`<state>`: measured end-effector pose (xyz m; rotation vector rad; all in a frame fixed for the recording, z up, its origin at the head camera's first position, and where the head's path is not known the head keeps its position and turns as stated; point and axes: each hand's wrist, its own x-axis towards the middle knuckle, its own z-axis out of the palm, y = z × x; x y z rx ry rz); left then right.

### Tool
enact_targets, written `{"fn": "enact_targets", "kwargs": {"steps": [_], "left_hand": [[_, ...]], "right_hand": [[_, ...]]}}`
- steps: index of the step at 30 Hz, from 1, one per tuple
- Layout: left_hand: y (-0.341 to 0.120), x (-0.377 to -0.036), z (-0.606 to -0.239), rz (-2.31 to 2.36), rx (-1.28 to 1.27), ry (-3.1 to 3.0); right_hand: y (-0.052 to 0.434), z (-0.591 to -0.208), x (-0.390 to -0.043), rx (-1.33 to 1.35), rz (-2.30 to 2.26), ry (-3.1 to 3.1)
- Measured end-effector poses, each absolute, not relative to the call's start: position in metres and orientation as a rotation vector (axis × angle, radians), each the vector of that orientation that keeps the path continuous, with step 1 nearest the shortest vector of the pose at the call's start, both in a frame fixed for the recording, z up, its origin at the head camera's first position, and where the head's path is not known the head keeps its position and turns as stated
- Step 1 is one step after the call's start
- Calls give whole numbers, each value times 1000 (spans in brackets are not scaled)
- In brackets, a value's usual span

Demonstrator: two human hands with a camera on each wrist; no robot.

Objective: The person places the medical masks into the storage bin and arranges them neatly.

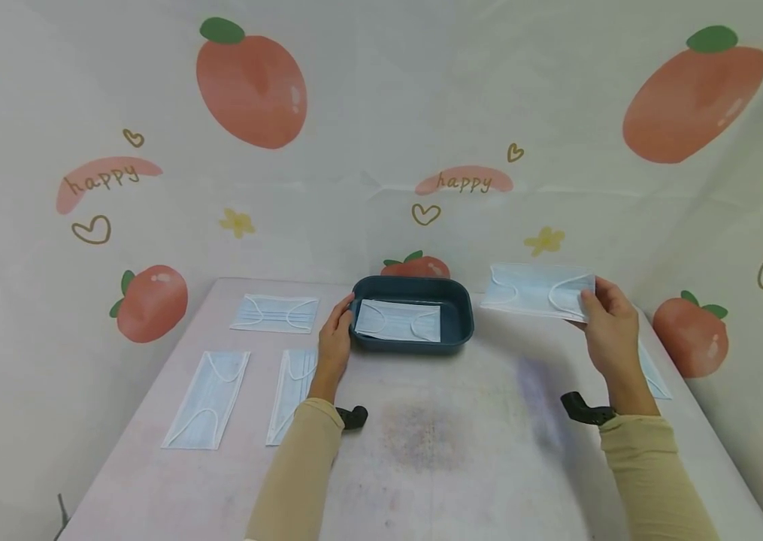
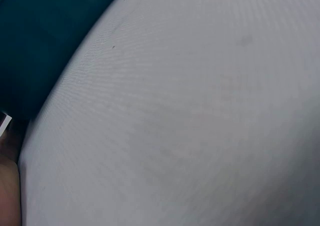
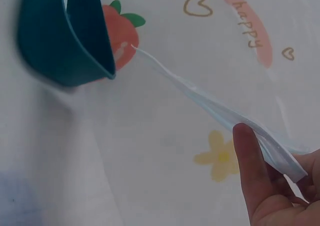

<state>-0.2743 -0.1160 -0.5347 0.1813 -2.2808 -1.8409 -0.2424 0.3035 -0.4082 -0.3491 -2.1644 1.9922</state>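
My left hand holds a dark teal plastic tub at its left end, fingers at the rim. Inside the tub, toward its left, a light blue face mask lies flat. Off to the right, my right hand pinches another face mask by its right end, thumb on the near face. That mask is raised above the table, its white ear loops facing me. From the right wrist view it appears nearly edge-on, stretching toward the tub. Only a sliver of my left hand shows in the left wrist view.
Left of the tub, a mask lies crosswise at the back of the table. Nearer are two lengthwise masks, one at far left, the other partly behind my left arm. One more mask shows behind my right wrist. A fruit-print cloth hangs behind.
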Motion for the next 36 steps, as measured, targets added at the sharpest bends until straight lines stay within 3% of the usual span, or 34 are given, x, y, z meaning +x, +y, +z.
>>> {"fn": "enact_targets", "kwargs": {"steps": [17,36], "left_hand": [[-116,-274,-535,-1842,176,-2271],[-115,-273,-533,-1861,182,-2269]], "right_hand": [[279,-397,-245,-42,2346,-1859],[243,-398,-270,53,2314,-1981]]}}
